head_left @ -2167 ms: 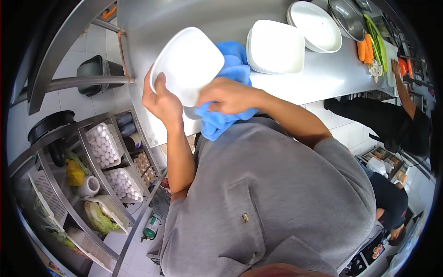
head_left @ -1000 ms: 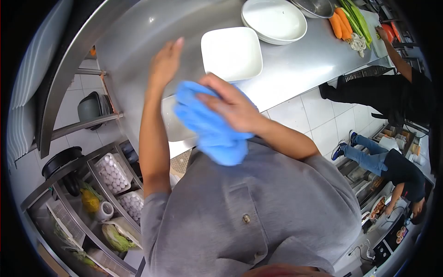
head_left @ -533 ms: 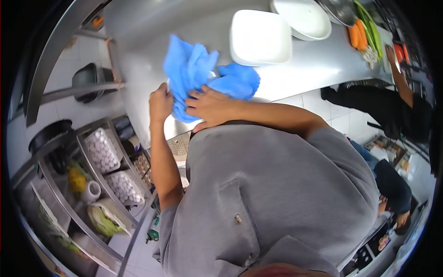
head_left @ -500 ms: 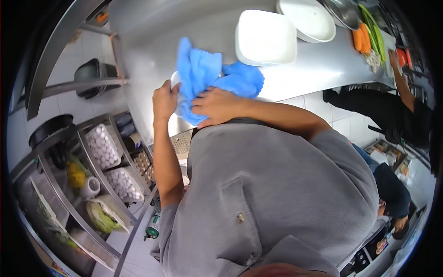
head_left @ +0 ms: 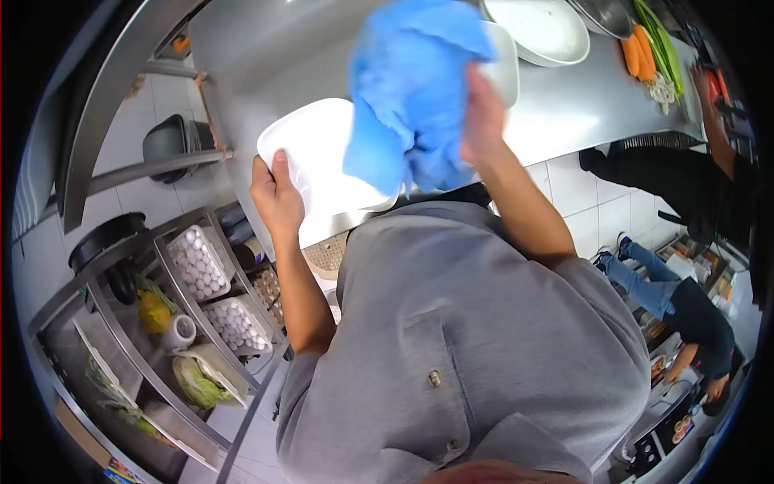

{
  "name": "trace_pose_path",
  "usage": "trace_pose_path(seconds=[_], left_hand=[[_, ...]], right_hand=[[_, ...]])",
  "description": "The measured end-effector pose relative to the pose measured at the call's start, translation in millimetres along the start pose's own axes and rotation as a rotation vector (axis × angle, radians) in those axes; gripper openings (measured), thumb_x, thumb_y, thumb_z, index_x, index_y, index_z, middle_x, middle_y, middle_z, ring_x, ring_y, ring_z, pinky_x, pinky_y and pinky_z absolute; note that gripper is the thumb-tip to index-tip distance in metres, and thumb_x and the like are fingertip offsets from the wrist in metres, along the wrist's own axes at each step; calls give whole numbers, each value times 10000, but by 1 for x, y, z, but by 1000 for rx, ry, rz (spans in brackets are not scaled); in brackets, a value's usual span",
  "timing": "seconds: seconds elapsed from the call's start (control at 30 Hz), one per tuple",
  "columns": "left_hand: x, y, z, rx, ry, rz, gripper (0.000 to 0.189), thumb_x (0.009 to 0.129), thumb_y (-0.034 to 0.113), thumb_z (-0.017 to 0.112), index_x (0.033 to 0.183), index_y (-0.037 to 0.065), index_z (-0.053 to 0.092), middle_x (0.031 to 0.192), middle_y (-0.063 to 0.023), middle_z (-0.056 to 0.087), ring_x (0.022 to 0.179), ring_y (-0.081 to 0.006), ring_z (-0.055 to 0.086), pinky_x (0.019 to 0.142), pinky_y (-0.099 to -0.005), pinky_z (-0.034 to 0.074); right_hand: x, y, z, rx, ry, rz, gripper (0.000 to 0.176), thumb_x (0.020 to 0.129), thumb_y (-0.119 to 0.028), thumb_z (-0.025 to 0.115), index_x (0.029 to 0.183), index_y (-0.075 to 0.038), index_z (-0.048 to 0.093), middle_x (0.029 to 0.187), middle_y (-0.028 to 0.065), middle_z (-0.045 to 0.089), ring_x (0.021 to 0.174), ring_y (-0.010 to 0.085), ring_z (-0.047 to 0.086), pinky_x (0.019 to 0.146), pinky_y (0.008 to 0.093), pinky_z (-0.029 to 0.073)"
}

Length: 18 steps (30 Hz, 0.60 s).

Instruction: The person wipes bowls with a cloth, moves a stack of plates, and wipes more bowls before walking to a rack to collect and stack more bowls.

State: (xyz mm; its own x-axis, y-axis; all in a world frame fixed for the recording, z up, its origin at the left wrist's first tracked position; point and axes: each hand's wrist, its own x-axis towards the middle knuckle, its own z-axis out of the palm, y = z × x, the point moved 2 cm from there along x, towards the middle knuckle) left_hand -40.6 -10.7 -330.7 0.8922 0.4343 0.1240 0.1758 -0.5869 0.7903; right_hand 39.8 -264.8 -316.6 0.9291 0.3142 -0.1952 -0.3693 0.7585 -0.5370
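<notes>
A white rectangular dish (head_left: 310, 153) is tilted at the near edge of the steel counter. My left hand (head_left: 278, 194) grips its left rim, thumb on the inner side. A bunched blue cloth (head_left: 419, 93) is raised over the dish's right part and hides it. My right hand (head_left: 486, 117), blurred, holds the cloth at its right side, with the fingertips partly hidden. Behind the cloth, another white dish (head_left: 505, 68) shows only its right portion.
On the steel counter (head_left: 556, 113) are a white oval dish (head_left: 540, 32), a metal bowl (head_left: 603, 14), carrots (head_left: 637, 55) and green stalks (head_left: 663, 48). Egg trays (head_left: 197, 262) fill shelves at lower left. Two people (head_left: 693, 323) are at the right.
The cloth has been lifted up and to the right by my right hand, uncovering much of the dish. My left hand has shifted slightly, and the dish now shows its face.
</notes>
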Motion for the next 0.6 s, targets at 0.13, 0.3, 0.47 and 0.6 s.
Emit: trace_pose_path(seconds=[0.13,0.3,0.47,0.6], left_hand=[[6,56,38,-259,-38,118,248,962,202,523,950,-39,576,778,-95,614,725,-120,535,674,-280,451],[47,124,73,-83,-107,264,253,954,214,521,908,-32,552,779,-177,612,697,-232,579,662,-332,453],[78,120,151,114,-304,334,271,950,239,492,916,-28,523,832,-277,607,791,-488,558,690,-479,454],[68,95,174,263,-306,304,531,959,315,482,1306,-79,399,1258,-299,502,1158,-440,496,964,-447,408]], right_hand=[[16,57,6,226,-74,568,480,905,-405,585,1200,-27,571,1084,117,654,935,194,649,846,332,524],[-17,65,-40,122,-161,741,457,923,-349,567,1253,-35,528,1155,103,623,1027,189,607,916,324,481],[-27,58,-53,251,-125,701,453,935,-267,564,1305,-21,479,1215,77,596,1112,174,559,987,311,433],[-37,60,-81,-230,-237,355,395,939,-246,570,1248,-1,542,1191,94,606,1040,155,581,951,293,454]])
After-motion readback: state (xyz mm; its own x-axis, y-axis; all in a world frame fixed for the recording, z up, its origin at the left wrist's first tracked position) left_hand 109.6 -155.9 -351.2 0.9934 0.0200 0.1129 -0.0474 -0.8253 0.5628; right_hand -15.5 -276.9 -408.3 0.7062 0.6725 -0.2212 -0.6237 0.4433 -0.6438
